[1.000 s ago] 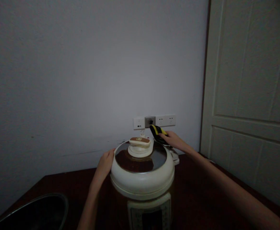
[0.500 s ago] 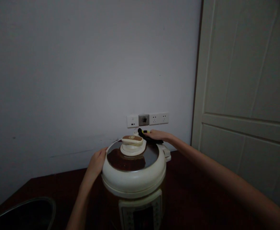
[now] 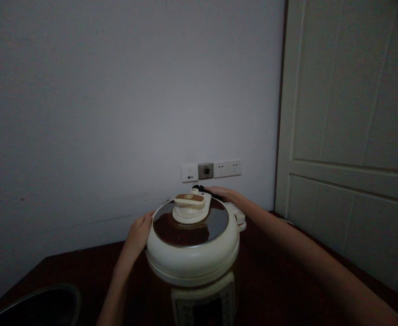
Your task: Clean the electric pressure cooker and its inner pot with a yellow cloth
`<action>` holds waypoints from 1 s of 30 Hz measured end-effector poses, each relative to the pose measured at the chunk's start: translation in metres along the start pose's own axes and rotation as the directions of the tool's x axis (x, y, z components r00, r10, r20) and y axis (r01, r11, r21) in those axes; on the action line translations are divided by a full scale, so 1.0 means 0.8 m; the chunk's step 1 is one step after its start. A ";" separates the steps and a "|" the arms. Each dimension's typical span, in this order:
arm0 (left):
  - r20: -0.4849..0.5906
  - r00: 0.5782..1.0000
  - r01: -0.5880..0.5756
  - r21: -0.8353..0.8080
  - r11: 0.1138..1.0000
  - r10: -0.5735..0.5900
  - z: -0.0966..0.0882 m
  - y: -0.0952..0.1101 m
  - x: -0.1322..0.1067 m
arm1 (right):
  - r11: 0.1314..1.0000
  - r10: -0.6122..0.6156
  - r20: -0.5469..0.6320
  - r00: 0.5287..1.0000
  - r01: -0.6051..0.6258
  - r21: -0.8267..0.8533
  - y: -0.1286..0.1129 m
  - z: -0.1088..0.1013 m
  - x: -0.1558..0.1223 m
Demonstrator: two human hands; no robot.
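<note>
A cream electric pressure cooker (image 3: 192,258) stands on a dark wooden table (image 3: 270,276), with a shiny brown lid and a cream knob (image 3: 189,204) on top. My left hand (image 3: 138,232) rests against the left rim of the lid, fingers curled on it. My right hand (image 3: 223,194) reaches behind the cooker, low at its back edge, closed on a black plug (image 3: 201,188) of which only a small dark part shows. The fingertips are hidden behind the lid.
A row of white wall sockets with a grey one (image 3: 211,170) sits on the wall just above the cooker. A closed white door (image 3: 348,136) fills the right side. A dark metal bowl (image 3: 39,308) lies at the table's lower left.
My right hand has carried the black and yellow plug from near the wall socket down behind the cooker's lid. My left hand has stayed on the lid's rim.
</note>
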State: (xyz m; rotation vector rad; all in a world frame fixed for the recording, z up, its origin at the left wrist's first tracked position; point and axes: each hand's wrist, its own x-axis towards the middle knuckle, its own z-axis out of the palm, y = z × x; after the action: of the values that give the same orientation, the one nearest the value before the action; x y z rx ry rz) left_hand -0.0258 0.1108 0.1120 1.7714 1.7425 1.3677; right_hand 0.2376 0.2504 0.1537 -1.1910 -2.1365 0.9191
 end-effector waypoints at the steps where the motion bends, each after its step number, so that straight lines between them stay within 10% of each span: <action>1: 0.009 1.000 -0.006 -0.008 1.000 0.006 0.000 0.001 -0.001 | 1.000 0.014 -0.001 1.000 -0.014 -0.020 0.000 -0.001 0.002; 11: -0.014 1.000 -0.001 0.030 1.000 0.001 0.002 0.000 -0.002 | 0.968 -0.175 -0.014 0.984 0.169 -0.184 -0.012 -0.001 -0.117; 18: -0.010 1.000 -0.006 0.010 1.000 0.006 0.004 0.004 -0.006 | 0.829 -0.525 -0.300 0.797 0.399 -0.392 0.020 0.080 -0.228; 25: 0.032 0.999 0.050 -0.208 0.977 -0.044 -0.004 -0.012 -0.002 | 0.403 -0.748 0.107 0.655 0.576 -0.712 -0.047 0.118 -0.223; 30: -0.101 0.981 0.134 -0.253 0.958 -0.163 -0.003 -0.034 0.007 | 0.370 -0.700 0.233 0.675 0.622 -0.690 -0.120 0.135 -0.184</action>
State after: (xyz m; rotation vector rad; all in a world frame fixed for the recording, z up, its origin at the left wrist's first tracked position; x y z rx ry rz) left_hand -0.0452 0.1208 0.0947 1.4243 1.6454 1.5763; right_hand 0.1814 0.0520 0.1417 -0.4634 -2.6273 -0.4337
